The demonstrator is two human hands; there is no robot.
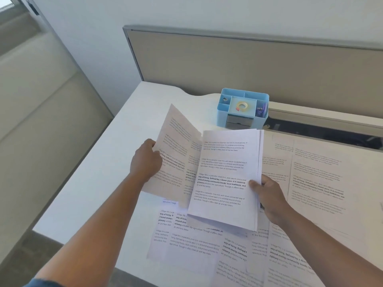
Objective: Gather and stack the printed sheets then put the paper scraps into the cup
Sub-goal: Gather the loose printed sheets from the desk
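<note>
Printed sheets still mid-gather: right hand [269, 198] grips a stack [226, 179] held above the desk [99, 183], thumb pinched on its top face, fingers hidden beneath. Left hand [146, 160] holds a single lifted sheet [176, 150] at 9 o'clock of the stack, fingers curled round its edge. More loose sheets [194, 243] lie at 6 and 3 o'clock. Likely next: lay the single sheet onto the stack, edges aligned. Blue organizer [242, 109] sits at 12 o'clock; no cup or scraps seen.
</note>
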